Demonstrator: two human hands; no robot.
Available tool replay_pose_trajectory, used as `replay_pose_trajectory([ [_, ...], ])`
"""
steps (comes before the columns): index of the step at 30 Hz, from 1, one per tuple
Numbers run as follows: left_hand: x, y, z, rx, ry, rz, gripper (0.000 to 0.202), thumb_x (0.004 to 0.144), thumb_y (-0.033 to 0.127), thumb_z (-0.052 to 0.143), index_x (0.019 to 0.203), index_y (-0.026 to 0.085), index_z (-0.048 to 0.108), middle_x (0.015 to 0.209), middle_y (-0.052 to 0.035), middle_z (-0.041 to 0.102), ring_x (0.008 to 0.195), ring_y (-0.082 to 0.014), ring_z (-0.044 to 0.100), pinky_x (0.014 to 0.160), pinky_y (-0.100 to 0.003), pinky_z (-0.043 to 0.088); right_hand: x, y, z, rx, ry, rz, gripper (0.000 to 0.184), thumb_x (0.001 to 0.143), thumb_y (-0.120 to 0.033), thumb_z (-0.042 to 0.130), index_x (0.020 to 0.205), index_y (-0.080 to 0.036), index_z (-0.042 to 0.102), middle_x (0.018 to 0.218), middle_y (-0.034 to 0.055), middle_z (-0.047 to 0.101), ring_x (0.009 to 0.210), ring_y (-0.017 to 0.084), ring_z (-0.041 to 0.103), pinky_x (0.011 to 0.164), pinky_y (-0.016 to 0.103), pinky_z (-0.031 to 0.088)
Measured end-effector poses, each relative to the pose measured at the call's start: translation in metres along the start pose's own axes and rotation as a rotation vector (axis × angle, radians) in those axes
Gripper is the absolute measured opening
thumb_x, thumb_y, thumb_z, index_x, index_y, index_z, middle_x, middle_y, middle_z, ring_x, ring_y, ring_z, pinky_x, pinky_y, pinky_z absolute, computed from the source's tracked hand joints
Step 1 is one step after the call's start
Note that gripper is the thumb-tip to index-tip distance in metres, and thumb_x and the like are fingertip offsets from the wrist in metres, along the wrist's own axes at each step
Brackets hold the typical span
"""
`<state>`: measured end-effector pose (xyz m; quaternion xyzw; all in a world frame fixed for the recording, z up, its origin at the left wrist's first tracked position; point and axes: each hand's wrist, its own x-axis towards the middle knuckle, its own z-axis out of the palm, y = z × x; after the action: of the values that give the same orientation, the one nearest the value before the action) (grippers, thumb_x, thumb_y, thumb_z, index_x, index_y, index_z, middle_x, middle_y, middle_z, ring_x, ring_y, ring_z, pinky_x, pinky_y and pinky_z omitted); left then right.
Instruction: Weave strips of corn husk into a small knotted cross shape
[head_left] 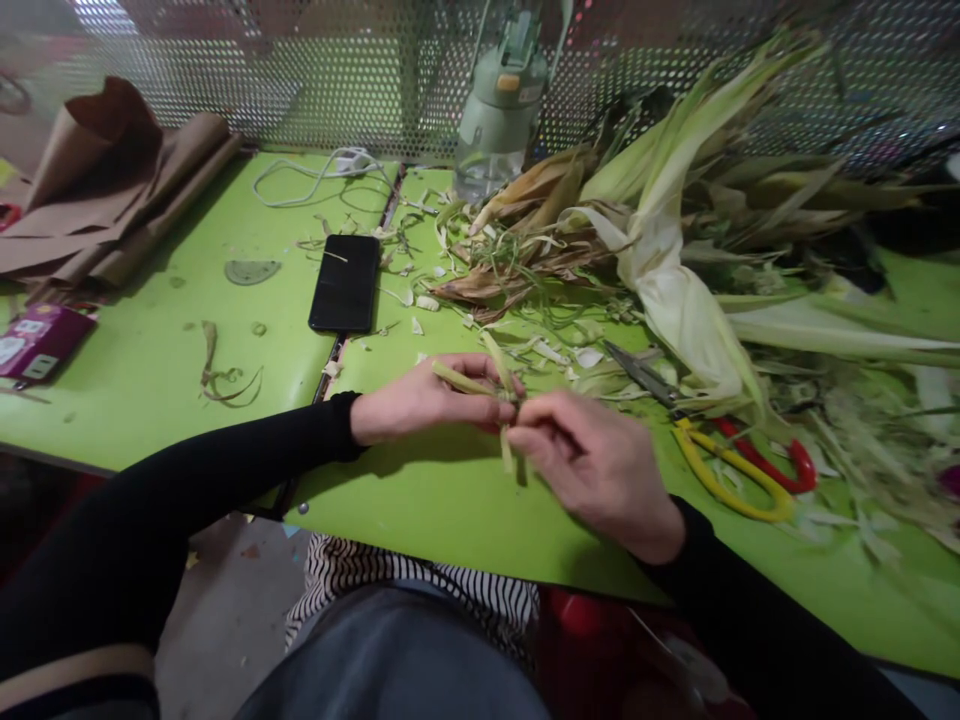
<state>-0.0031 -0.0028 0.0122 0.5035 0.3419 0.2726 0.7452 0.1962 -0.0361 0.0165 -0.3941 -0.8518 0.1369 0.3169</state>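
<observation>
My left hand is closed on a small piece made of pale green corn husk strips, pinching it between thumb and fingers. Strip ends stick out at the upper left, the top and below. My right hand is at the piece's right side, thumb and forefinger pressed together by its middle. Whatever those right fingertips pinch is hidden. Beyond my right hand lie scissors with one yellow and one red handle, their blades pointing away to the left among husk scraps.
Corn husks are heaped at the back right, beside a green water bottle. A black phone, a white cable and a protractor lie left of centre. Brown paper and a purple box are far left.
</observation>
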Motion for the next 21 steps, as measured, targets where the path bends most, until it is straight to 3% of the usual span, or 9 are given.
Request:
replay_pose_trajectory([
  [3, -0.001, -0.001, 0.005, -0.028, -0.077, -0.064, 0.013, 0.077, 0.011, 0.071, 0.088, 0.011, 0.064, 0.084, -0.0039, 0.069, 0.075, -0.0113, 0.064, 0.074, -0.027, 0.051, 0.007, 0.002, -0.006, 0.161, 0.011, 0.234, 0.026, 0.094, -0.040, 0.060, 0.107, -0.019, 0.066, 0.076, 0.0001, 0.058, 0.059, 0.012, 0.050, 0.054, 0.026, 0.041],
  [7, -0.003, -0.004, 0.010, -0.086, -0.147, -0.129, 0.008, 0.077, 0.011, 0.069, 0.085, 0.012, 0.066, 0.083, -0.0049, 0.070, 0.076, -0.0127, 0.065, 0.076, -0.029, 0.053, 0.012, 0.004, -0.004, 0.428, -0.108, 0.394, 0.023, 0.090, -0.037, 0.065, 0.106, -0.022, 0.070, 0.083, 0.0012, 0.060, 0.065, 0.013, 0.053, 0.057, 0.027, 0.044],
  [10, -0.002, -0.007, 0.009, -0.151, -0.201, -0.154, 0.009, 0.077, 0.015, 0.071, 0.085, 0.012, 0.067, 0.079, -0.0040, 0.069, 0.075, -0.0123, 0.065, 0.074, -0.028, 0.052, 0.012, 0.005, -0.001, 0.586, -0.169, 0.489, 0.020, 0.090, -0.040, 0.066, 0.087, -0.020, 0.069, 0.073, -0.0017, 0.054, 0.063, 0.012, 0.051, 0.057, 0.026, 0.042],
  [13, -0.001, -0.009, 0.007, -0.239, -0.228, -0.161, 0.018, 0.078, 0.025, 0.076, 0.087, 0.012, 0.067, 0.079, -0.0031, 0.068, 0.073, -0.0116, 0.065, 0.074, -0.028, 0.053, 0.012, 0.004, 0.000, 0.691, -0.137, 0.501, 0.032, 0.086, -0.043, 0.070, 0.067, -0.020, 0.060, 0.067, -0.0033, 0.050, 0.062, 0.011, 0.050, 0.059, 0.026, 0.041],
  [17, -0.001, -0.011, 0.007, -0.296, -0.204, -0.159, 0.031, 0.082, 0.041, 0.075, 0.089, 0.012, 0.066, 0.083, -0.0042, 0.068, 0.077, -0.0129, 0.067, 0.078, -0.030, 0.055, 0.011, 0.004, 0.000, 0.776, -0.030, 0.538, 0.030, 0.084, -0.043, 0.073, 0.068, -0.021, 0.062, 0.068, -0.0037, 0.053, 0.063, 0.011, 0.051, 0.059, 0.025, 0.042],
  [21, -0.005, -0.010, 0.011, -0.283, -0.213, -0.185, 0.029, 0.084, 0.038, 0.074, 0.093, 0.012, 0.065, 0.085, -0.0065, 0.070, 0.077, -0.0136, 0.069, 0.076, -0.030, 0.056, 0.008, 0.004, 0.001, 0.806, 0.002, 0.564, 0.033, 0.086, -0.042, 0.071, 0.063, -0.021, 0.060, 0.064, -0.0034, 0.052, 0.061, 0.011, 0.051, 0.057, 0.026, 0.043],
])
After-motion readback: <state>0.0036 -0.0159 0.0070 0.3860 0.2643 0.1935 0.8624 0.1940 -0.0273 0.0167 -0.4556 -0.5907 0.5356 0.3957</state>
